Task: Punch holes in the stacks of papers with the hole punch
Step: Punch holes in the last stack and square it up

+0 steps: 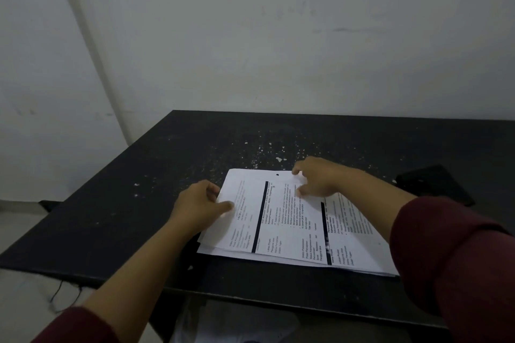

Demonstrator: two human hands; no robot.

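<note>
A: On the black table (139, 203), toward five o'clock from its middle, lies the stack of papers (292, 220), printed sheets with dark bars running across them. The sheets are fanned a little, lower edges showing at the near side.

B: Where are the hands?

A: The left hand (199, 205) sits at the stack's nine o'clock edge. Its thumb lies on top of the top sheet and the fingers curl at the edge, so its grip is pinching that side of the papers. The right hand (317, 177) is at the stack's twelve o'clock edge, toward one o'clock, fingers spread and bent down onto the paper. Whether that grip presses the sheet or pinches its edge, I cannot tell.

B: Any holes in the sheet?

A: One punched hole (277, 175) shows near the far edge of the top sheet, just at nine o'clock from the right hand's fingers.

B: And the hole punch?

A: A dark object (434, 184) lies at three o'clock of the papers, well apart from them, but it is too dim to name. Small white paper bits (278, 159) are scattered over the table at twelve o'clock of the stack. Both forearms end in dark red sleeves (451, 253).
</note>
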